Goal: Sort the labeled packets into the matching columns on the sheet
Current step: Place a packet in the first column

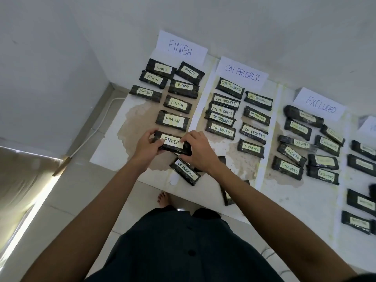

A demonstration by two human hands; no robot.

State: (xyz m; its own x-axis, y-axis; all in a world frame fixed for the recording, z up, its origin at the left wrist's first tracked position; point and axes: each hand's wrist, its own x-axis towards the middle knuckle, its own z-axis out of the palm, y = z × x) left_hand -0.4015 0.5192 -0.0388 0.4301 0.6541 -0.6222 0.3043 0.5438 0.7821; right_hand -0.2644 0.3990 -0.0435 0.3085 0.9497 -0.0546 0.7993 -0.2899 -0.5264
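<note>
Head view: left hand (145, 149) and right hand (199, 152) pinch one FINISH packet (172, 141).

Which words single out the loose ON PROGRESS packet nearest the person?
Find the FINISH header at the top of the leftmost column and follow that column down to the FINISH packet gripped by the left hand and right hand. Just below the right hand, toward the person, lies the ON PROGRESS packet. Unlike the ON PROGRESS packets in their own column, it lies slanted, outside the rows.
</note>
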